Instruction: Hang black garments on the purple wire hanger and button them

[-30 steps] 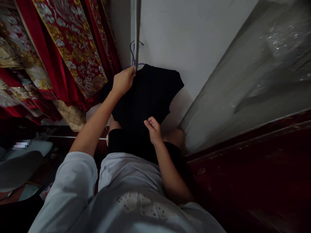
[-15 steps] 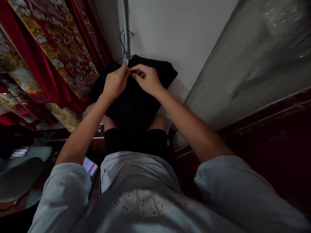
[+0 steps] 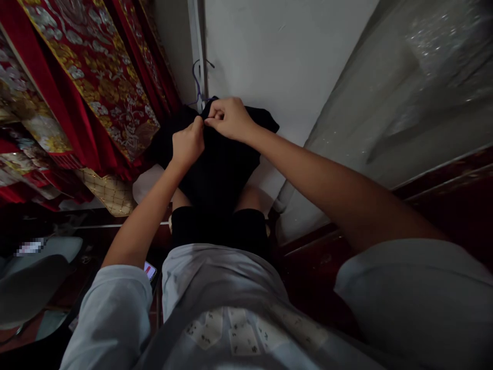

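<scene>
Together, two hands point(image 3: 188, 144) point(image 3: 233, 119) on one garment point(image 3: 215, 169).

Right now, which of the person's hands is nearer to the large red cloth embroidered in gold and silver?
Left. The left hand is just right of the cloth in the picture; the right hand lies farther right.

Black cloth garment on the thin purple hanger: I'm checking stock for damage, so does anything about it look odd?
Nothing stands out as damaged. The black cloth garment just looks gathered near its top, where the left hand and right hand seem to pinch it; dim light hides fine detail.
</scene>
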A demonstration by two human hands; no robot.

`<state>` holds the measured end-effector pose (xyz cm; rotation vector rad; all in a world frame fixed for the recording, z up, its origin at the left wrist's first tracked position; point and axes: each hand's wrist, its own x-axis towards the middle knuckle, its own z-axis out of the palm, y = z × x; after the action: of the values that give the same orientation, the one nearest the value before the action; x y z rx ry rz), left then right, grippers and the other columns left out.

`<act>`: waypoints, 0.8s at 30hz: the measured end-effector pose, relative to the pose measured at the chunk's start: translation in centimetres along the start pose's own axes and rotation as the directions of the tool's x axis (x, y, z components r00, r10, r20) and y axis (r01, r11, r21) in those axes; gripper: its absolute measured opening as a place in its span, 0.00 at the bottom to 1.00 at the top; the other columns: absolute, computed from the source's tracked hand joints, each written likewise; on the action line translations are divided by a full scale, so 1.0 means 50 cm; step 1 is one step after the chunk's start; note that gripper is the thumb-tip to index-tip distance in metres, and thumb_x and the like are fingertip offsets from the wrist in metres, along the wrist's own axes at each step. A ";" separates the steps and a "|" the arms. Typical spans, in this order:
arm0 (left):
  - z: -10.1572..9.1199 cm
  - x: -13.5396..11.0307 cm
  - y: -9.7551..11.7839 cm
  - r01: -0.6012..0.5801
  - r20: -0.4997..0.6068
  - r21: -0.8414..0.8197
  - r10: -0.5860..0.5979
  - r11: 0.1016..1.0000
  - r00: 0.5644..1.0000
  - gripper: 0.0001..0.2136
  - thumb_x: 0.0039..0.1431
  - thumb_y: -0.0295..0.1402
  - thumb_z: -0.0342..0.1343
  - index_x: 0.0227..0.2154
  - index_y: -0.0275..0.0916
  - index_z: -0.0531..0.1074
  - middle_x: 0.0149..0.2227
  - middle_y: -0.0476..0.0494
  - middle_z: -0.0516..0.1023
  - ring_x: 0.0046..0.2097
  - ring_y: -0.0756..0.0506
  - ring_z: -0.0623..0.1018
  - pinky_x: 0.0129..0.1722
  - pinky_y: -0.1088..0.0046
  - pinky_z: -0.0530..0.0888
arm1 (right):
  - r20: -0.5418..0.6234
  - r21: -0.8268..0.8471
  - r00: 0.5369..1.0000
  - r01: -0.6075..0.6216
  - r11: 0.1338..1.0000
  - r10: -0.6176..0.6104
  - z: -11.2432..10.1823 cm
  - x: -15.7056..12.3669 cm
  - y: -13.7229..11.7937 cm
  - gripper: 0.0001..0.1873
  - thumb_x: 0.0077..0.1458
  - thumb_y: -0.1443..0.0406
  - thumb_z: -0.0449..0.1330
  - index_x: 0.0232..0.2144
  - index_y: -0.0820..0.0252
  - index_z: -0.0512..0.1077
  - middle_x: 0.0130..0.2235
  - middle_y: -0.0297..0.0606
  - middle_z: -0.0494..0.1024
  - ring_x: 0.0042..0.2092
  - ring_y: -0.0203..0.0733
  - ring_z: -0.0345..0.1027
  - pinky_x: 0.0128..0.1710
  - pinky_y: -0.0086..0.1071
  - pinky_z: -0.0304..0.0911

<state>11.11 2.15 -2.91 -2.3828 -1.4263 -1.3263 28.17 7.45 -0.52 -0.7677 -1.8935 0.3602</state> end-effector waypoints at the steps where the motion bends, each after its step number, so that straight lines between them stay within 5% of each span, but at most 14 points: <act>1: 0.002 0.004 0.000 -0.002 0.002 0.028 0.002 1.000 1.000 0.11 0.75 0.36 0.50 0.51 0.39 0.73 0.44 0.35 0.80 0.52 0.36 0.80 0.47 0.68 0.73 | -0.009 0.001 1.000 -0.003 1.000 0.003 0.001 0.003 0.003 0.16 0.53 0.62 0.73 0.26 0.55 0.67 0.24 0.33 0.68 0.36 0.45 0.68 0.44 0.44 0.69; 9: 0.027 0.018 -0.007 -0.046 0.070 0.184 0.034 0.982 0.997 0.16 0.66 0.26 0.53 0.55 0.35 0.74 0.40 0.33 0.81 0.49 0.36 0.81 0.53 0.63 0.71 | -0.077 -0.047 0.995 -0.073 0.996 0.069 0.027 0.000 0.013 0.14 0.59 0.70 0.66 0.25 0.58 0.66 0.24 0.29 0.66 0.30 0.34 0.58 0.42 0.36 0.61; 18: 0.008 0.019 -0.017 -0.065 0.142 0.250 0.030 0.966 0.989 0.19 0.64 0.23 0.53 0.57 0.32 0.73 0.40 0.31 0.82 0.48 0.34 0.81 0.53 0.59 0.72 | -0.110 0.170 0.975 -0.173 0.970 0.193 0.080 0.013 0.061 0.20 0.61 0.57 0.66 0.24 0.55 0.63 0.22 0.30 0.62 0.30 0.38 0.60 0.35 0.35 0.61; 22: -0.017 0.014 -0.029 0.123 0.090 -0.114 -0.113 0.986 0.990 0.05 0.66 0.26 0.57 0.41 0.36 0.77 0.36 0.37 0.81 0.40 0.41 0.82 0.45 0.65 0.75 | -0.007 0.221 0.996 -0.086 0.972 0.090 0.062 0.013 0.048 0.18 0.56 0.57 0.71 0.27 0.55 0.67 0.22 0.29 0.65 0.27 0.37 0.60 0.33 0.35 0.62; 24: -0.022 0.012 -0.032 0.303 0.163 -0.420 -0.258 0.856 0.952 0.03 0.65 0.28 0.59 0.34 0.37 0.75 0.35 0.41 0.81 0.34 0.47 0.80 0.37 0.72 0.74 | 0.032 0.208 0.998 -0.062 0.976 0.056 0.046 0.005 0.030 0.15 0.56 0.59 0.72 0.28 0.55 0.69 0.22 0.29 0.67 0.26 0.36 0.60 0.34 0.36 0.61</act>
<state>9.31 2.96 -2.37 -2.6149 -1.7143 -1.7957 26.54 8.94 -2.17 -0.6810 -1.8247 0.5993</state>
